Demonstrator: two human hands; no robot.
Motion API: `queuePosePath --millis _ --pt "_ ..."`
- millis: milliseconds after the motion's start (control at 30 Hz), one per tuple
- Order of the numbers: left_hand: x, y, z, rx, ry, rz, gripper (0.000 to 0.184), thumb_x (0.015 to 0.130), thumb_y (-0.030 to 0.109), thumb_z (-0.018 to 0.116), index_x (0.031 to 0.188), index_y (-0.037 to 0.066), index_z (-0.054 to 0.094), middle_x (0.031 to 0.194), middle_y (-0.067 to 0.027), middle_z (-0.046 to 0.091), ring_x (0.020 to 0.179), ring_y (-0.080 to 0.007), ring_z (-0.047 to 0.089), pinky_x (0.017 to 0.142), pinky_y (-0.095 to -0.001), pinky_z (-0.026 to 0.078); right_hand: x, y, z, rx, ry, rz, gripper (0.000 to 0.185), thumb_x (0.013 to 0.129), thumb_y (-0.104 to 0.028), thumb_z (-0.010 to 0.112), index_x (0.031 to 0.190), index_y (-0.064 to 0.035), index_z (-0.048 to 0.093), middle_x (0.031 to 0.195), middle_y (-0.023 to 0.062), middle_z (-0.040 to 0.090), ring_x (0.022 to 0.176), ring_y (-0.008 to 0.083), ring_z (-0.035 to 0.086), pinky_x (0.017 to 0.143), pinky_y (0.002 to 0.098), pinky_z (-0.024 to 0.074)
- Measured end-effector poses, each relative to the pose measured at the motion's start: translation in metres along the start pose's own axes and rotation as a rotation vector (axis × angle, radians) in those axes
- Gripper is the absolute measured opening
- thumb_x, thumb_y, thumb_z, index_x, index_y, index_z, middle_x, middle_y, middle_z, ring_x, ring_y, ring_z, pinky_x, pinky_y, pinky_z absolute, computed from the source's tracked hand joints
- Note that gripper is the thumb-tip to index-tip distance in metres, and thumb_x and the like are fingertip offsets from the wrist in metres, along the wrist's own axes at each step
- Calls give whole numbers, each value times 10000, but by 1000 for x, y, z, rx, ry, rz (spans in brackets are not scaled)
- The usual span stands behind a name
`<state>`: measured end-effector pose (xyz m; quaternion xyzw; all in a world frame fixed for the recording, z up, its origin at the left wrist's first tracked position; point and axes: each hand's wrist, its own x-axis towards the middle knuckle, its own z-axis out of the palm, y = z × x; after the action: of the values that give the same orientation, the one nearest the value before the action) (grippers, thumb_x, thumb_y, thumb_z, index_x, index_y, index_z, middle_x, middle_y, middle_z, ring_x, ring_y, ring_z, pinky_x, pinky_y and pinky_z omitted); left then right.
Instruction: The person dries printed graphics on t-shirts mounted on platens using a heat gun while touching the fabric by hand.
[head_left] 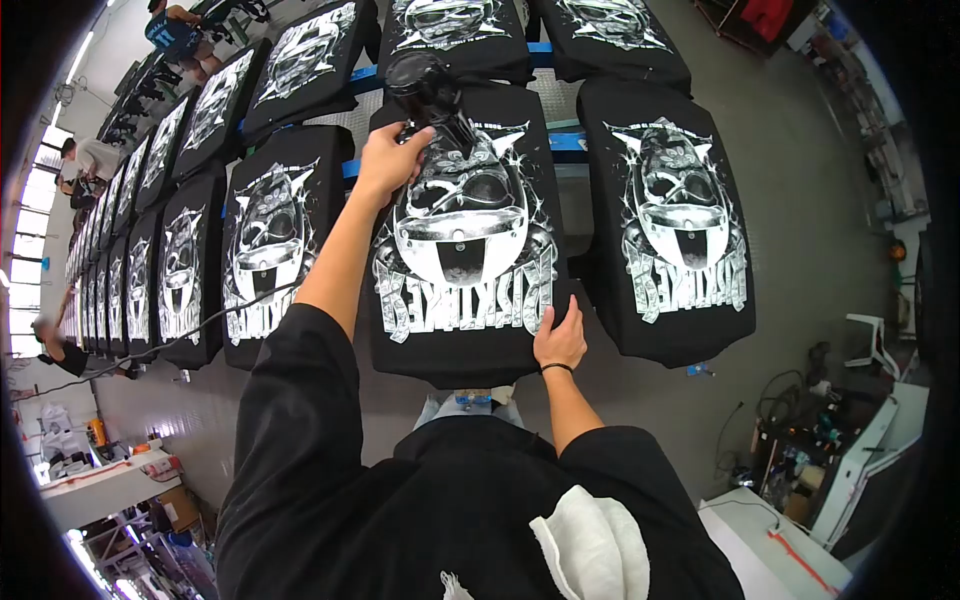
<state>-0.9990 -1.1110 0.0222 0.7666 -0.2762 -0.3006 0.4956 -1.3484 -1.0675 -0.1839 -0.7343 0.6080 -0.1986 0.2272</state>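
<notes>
My left hand [393,160] is closed on the handle of a black heat gun [430,95], whose nozzle points down over the top of the print. Beneath it lies a black shirt [460,355] with a white skull-like print, stretched flat on a board. My right hand [561,338] rests at the shirt's lower right edge, fingers stretched out along the fabric. Another printed black shirt [680,335] lies on the board to the right, and one more [285,150] to the left.
Rows of printed shirts [180,230] run off to the left and behind. A dark cable [215,318] crosses at the left. Several other people stand at the far left. Equipment [820,430] and a white table [760,530] are at the right.
</notes>
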Motion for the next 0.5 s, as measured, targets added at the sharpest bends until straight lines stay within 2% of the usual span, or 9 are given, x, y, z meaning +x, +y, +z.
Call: queuePosePath --millis 133,233,367,433,500 --pt "-12 -6 15 -56 -106 7 271 902 247 721 964 -11 665 645 -19 597 487 -70 521 444 -247 421 1 -1 0 -7 10 -6 594 965 -456 519 1390 -44 469 1218 182 608 1109 392 591 869 487 497" --pt "-35 -15 9 2 -59 25 316 892 264 734 975 -32 662 650 -30 611 493 -76 537 460 -256 425 0 -2 -1 6 12 1 593 971 -476 508 1380 -48 482 1208 176 614 1098 393 597 862 489 499" --pt "-71 -23 -32 39 52 3 295 892 251 719 956 -32 666 646 -13 602 494 -61 515 445 -247 403 0 -1 1 9 45 -8 590 970 -476 508 1380 -51 484 1185 176 620 1082 396 603 847 496 501" --pt "-89 -23 -56 79 123 -30 394 896 258 722 1111 -58 627 642 -11 593 483 -63 503 439 -242 390 0 -1 0 10 33 0 592 972 -476 503 1383 -52 477 1197 174 617 1088 393 601 853 495 500" --pt "-101 -29 -80 87 163 -88 579 903 270 717 1302 -102 521 651 -12 580 485 -69 498 437 -243 390 0 -2 0 11 22 5 592 973 -476 501 1385 -53 472 1211 172 610 1099 387 597 867 493 497"
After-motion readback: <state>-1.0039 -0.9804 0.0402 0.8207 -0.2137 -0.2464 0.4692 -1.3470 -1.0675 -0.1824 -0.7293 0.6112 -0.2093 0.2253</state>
